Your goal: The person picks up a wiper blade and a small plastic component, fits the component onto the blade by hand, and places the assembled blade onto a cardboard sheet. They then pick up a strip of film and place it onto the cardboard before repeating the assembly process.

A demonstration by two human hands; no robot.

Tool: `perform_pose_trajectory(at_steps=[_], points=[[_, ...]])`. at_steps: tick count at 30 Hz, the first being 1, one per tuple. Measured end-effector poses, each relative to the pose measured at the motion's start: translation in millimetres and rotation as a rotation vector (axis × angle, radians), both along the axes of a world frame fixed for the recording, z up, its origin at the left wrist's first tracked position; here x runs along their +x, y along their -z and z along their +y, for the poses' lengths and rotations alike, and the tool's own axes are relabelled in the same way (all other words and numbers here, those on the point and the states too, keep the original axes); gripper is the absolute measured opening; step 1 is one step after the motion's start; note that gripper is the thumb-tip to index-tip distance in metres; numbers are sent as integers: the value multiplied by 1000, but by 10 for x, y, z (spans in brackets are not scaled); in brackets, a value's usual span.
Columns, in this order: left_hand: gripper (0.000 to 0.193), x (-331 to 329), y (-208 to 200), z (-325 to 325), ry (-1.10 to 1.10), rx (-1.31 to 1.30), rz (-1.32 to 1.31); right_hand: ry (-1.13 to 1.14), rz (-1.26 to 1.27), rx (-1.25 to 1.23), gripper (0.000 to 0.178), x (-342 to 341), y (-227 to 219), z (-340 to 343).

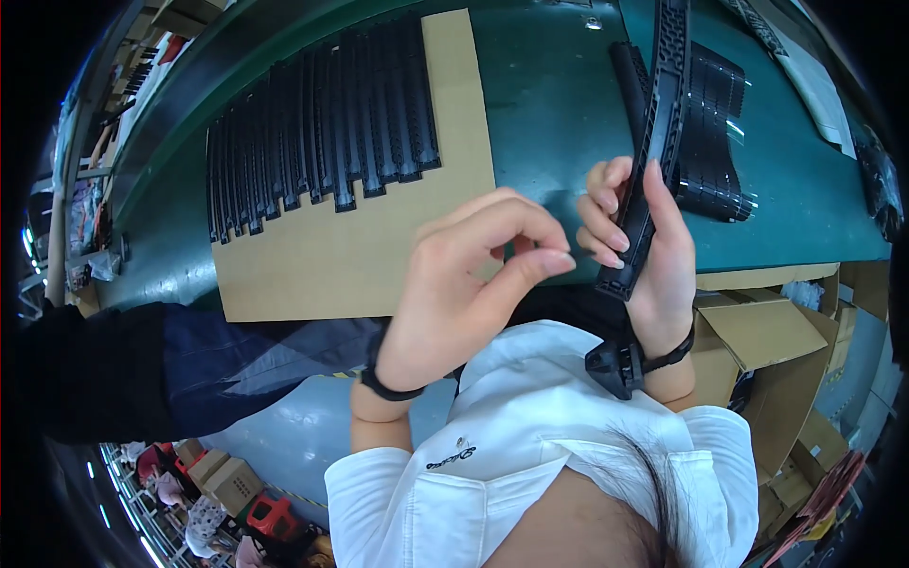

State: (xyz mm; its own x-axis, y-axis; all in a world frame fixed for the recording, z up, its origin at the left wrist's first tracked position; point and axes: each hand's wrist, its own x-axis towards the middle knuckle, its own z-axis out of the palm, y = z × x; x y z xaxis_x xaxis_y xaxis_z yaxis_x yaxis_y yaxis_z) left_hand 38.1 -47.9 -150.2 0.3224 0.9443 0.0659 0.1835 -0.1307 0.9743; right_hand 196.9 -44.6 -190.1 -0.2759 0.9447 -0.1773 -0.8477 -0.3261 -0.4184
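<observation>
My right hand (663,251) is wrapped round a long black plastic strip (668,104), its thumb on one side and its fingers on the other. The strip has a raised lattice along its length and points away from me, its near end just above my lap. To the left of that end is my left hand (483,256), thumb and forefinger brought together in a pinch. Anything between those fingertips is too small or hidden to make out. The left hand and the strip appear apart.
On the green table (544,114), a cardboard sheet (312,275) bears a row of similar black strips (322,123). A flexible black sheet of joined pieces (715,142) lies beyond my right hand. Open cardboard boxes (767,336) stand at the right below the table edge.
</observation>
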Motion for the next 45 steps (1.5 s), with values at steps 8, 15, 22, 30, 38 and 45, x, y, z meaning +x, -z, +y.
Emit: perform_pose_trajectory(at_steps=[8, 15, 22, 30, 38, 45], points=[[9, 171, -77, 44, 348, 115, 306, 15, -127, 138, 33, 37, -21, 29], [10, 310, -13, 68, 400, 119, 374, 25, -149, 43, 32, 95, 18, 5], [10, 379, 88, 105, 402, 103, 392, 46, -166, -18, 28, 111, 22, -17], [10, 439, 130, 148, 437, 69, 440, 32, -182, -23, 26, 189, 86, -2], [10, 519, 117, 188, 442, 27, 446, 65, -186, -24, 25, 224, 81, 49], [11, 556, 143, 193, 385, 101, 489, 103, -245, 17, 25, 252, 111, 71]])
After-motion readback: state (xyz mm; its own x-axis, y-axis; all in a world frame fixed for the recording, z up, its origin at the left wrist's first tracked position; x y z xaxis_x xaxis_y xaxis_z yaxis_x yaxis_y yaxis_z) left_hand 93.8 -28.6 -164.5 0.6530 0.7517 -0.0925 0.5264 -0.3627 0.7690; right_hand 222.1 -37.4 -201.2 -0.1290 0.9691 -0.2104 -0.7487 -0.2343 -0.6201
